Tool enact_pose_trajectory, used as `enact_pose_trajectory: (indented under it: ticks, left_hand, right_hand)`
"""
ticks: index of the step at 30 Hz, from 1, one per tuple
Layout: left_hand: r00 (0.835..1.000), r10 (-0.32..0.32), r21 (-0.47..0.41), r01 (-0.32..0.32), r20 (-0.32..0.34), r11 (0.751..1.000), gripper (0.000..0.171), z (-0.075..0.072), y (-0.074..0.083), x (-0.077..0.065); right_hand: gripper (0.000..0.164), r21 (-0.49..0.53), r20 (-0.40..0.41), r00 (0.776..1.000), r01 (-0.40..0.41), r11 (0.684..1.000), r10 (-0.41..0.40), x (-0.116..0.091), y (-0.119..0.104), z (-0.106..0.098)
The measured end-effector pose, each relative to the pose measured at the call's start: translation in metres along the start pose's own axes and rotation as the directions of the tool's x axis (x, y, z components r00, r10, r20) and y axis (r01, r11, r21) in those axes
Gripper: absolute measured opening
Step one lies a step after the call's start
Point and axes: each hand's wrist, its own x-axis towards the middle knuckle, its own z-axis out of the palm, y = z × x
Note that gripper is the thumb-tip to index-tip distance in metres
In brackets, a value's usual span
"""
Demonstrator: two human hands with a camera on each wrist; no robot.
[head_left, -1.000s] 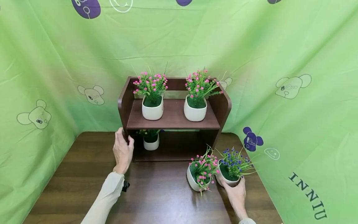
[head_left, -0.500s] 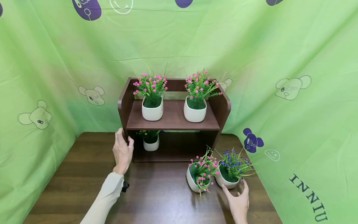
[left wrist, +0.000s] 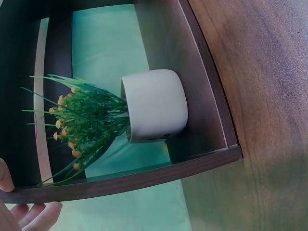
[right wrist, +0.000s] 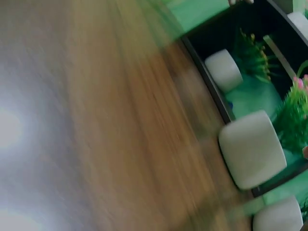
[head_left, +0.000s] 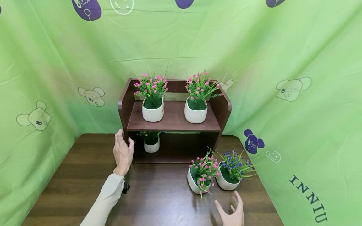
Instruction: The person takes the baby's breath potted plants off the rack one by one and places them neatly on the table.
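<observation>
My left hand (head_left: 123, 153) grips the left side panel of a dark brown two-tier shelf (head_left: 173, 126). In the left wrist view its thumb lies inside the panel and its fingers outside. My right hand (head_left: 232, 212) is apart from everything, fingers spread, just in front of a white pot with blue flowers (head_left: 228, 180). Left of that pot stands a white pot with pink flowers (head_left: 195, 182) on the table. The lower tier holds a yellow-flowered pot (left wrist: 156, 106).
On the upper tier stand a left pink-flowered pot (head_left: 153, 113) and a right pink-flowered pot (head_left: 195, 114). The brown wooden table (head_left: 158, 201) extends in front. A green printed curtain (head_left: 175, 37) hangs behind and at both sides.
My right hand has let go of the blue-flowered pot and drawn back toward me. The pot stays on the table. My left hand keeps its place on the shelf.
</observation>
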Motion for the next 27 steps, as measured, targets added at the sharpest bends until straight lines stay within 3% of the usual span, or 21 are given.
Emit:
enact_pose_trajectory:
  ticks: [10, 17, 22, 27]
  left_hand:
    - [1.000, 0.000, 0.006, 0.000, 0.010, 1.000, 0.050, 0.000, -0.001, -0.001]
    - [1.000, 0.001, 0.004, -0.001, 0.009, 1.000, 0.050, -0.001, 0.000, 0.001]
    - [1.000, 0.002, 0.009, -0.002, 0.008, 1.000, 0.051, 0.000, 0.000, 0.002]
    - [1.000, 0.007, 0.015, -0.007, 0.013, 1.000, 0.051, 0.000, 0.000, 0.001]
  right_hand:
    - [0.088, -0.015, 0.079, 0.992, 0.095, 0.995, -0.094, -0.041, 0.000, 0.023]
    - [0.087, -0.002, 0.161, 0.977, 0.139, 0.990, -0.137, -0.058, -0.011, 0.037]
    - [0.087, 0.009, 0.227, 0.956, 0.187, 0.982, -0.184, -0.063, -0.017, 0.046]
    - [0.090, 0.034, 0.312, 0.920, 0.240, 0.970, -0.238, -0.064, -0.019, 0.056]
